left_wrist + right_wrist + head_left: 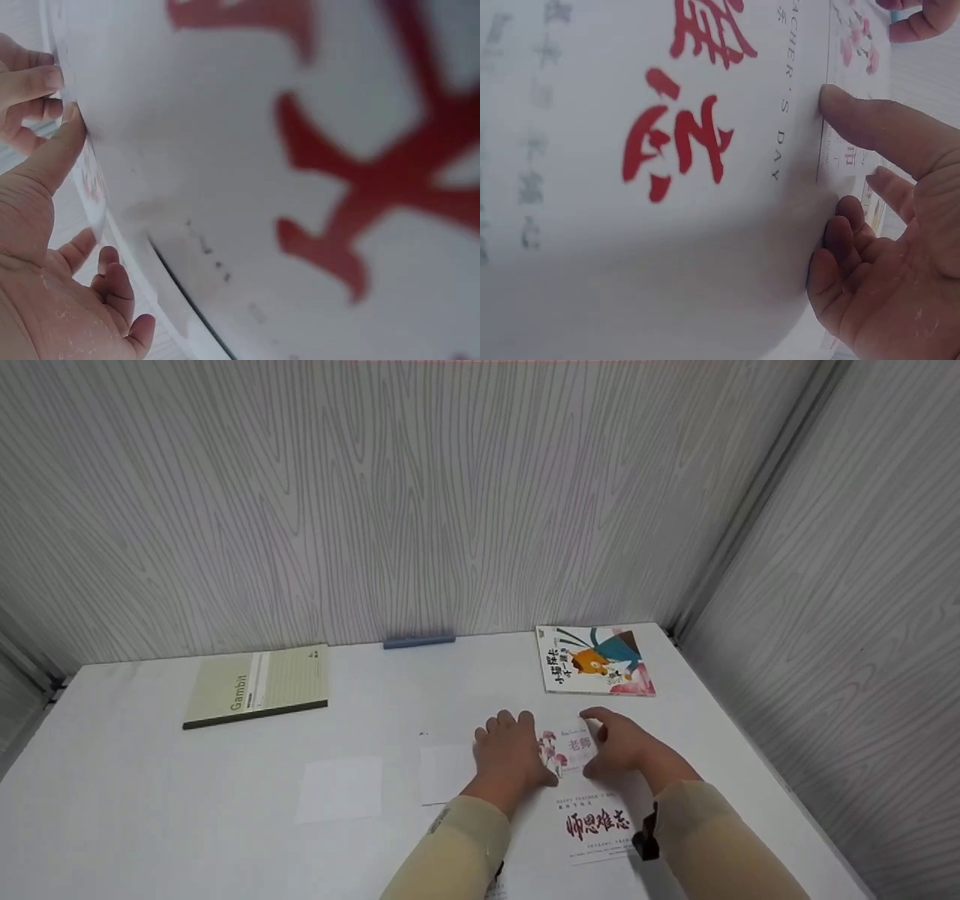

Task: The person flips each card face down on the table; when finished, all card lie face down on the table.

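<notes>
A small white card with pink flowers (576, 746) lies between both hands on the white table. On its left side is the left hand (506, 751), thumb at the near edge and fingers toward the far edge. The right hand (628, 748) holds the right side, thumb at the near edge and index finger at the far corner. In the right wrist view the thumb (855, 112) presses the edge of the flower card. Just nearer lies a white Teacher's Day card with red characters (598, 823), close below both thumbs.
Two blank white cards (341, 787) lie left of the hands, one partly beside the left wrist. A green notebook (292, 682) sits back left, a blue-grey stick (418, 642) along the rear wall, and a picture book (598, 660) back right. Panels enclose the table (187, 825).
</notes>
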A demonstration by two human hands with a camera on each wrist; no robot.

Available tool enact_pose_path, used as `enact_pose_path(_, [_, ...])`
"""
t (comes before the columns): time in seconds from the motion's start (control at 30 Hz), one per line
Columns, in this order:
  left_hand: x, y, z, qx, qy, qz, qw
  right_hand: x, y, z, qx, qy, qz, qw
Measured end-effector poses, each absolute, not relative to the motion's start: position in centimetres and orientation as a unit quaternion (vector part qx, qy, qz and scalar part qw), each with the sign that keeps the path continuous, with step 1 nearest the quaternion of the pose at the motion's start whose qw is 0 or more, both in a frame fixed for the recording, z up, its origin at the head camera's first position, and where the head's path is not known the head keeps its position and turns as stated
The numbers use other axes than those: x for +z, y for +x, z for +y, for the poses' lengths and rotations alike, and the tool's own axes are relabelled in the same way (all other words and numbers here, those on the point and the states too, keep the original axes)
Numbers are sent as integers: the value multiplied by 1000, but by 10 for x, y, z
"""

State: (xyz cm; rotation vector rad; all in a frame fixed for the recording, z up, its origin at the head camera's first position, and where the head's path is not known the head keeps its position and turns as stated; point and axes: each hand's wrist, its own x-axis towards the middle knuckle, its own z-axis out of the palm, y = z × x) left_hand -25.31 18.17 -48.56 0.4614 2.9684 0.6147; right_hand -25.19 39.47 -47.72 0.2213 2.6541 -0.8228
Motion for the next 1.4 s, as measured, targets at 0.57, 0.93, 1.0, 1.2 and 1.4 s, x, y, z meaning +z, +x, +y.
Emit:
enact_pose_path(0.57, [-472,-251,194,148,235,961,-7,-454,-245,389,-437,20,897,59])
enact_pose_path(0.93, [-453,-245,198,239,249,938,-7,-432,-235,378,-480,6,875,53])
enact_pose_path(1.0, [-451,-243,197,275,244,930,11,-434,-233,379,-503,10,863,48])
enact_pose_path(1.2, [-435,-245,191,414,232,878,62,-438,-232,383,-622,4,781,51])
enact_pose_path(1.4, [-424,-249,181,523,228,816,91,-440,-233,388,-647,-69,754,90])
